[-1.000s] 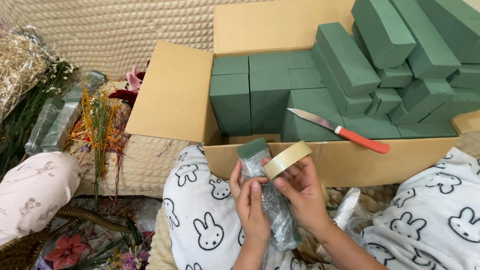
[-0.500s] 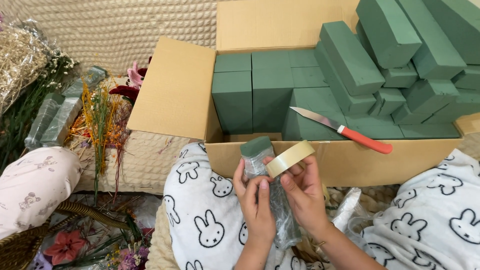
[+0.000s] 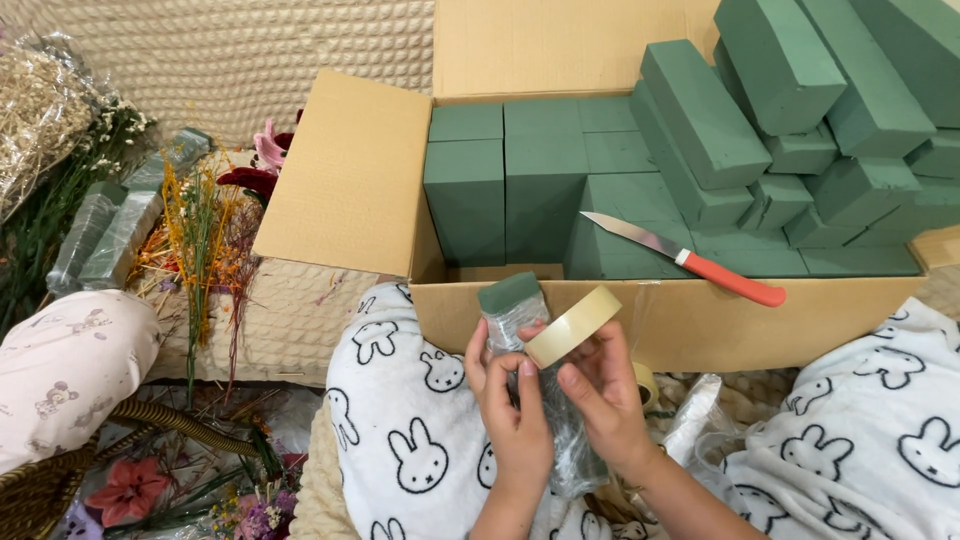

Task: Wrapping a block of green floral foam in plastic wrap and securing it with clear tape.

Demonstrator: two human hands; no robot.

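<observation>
Green floral foam, a small block point(image 3: 512, 300) sheathed in clear plastic wrap point(image 3: 560, 430), stood upright between your hands over your lap, just in front of the cardboard box point(image 3: 690, 320). Your left hand point(image 3: 515, 410) was closed around the wrapped block from the near side, thumb pressed on the film, probably to keep the slippery wrap from sliding. Your right hand point(image 3: 605, 395) pinched a roll of beige tape point(image 3: 572, 326) against the block's upper end, fingers curled about the roll and the plastic together, so both hands were shut on the same bundle; the roll sat tilted, its flat face turned up toward you, which looked like a hold for drawing tape onto the film.

Behind it, the box lay open with one flap point(image 3: 350, 175) folded out to the left, and plain dark green foam bricks point(image 3: 700, 110) were stacked inside and piled loosely at the right. A knife with an orange-red handle point(image 3: 690, 260) rested flat on the bricks, blade pointing left, away from your hands. No label showed on the box's brown wall. At the far left lay dried flowers point(image 3: 195, 230) and more wrapped foam pieces point(image 3: 110, 235) on the quilted beige cover point(image 3: 220, 60).
</observation>
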